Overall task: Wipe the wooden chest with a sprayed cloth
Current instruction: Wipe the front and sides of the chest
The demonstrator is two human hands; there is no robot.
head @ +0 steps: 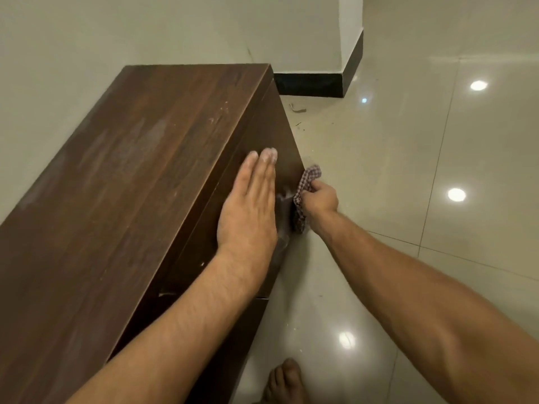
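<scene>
The right hand (319, 199) grips the cloth (303, 196) against the chest (140, 176) front, while the flat left hand (250, 211) rests on its edge.

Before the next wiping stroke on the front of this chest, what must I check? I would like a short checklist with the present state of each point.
1. Right hand grips the cloth: ok.
2. Cloth touches the front of the wooden chest: ok.
3. Left hand lies flat on the chest's top edge: ok.
4. Cloth is damp from spray: cannot tell.
5. Chest top is clean: not ok, pale smears show.
</scene>
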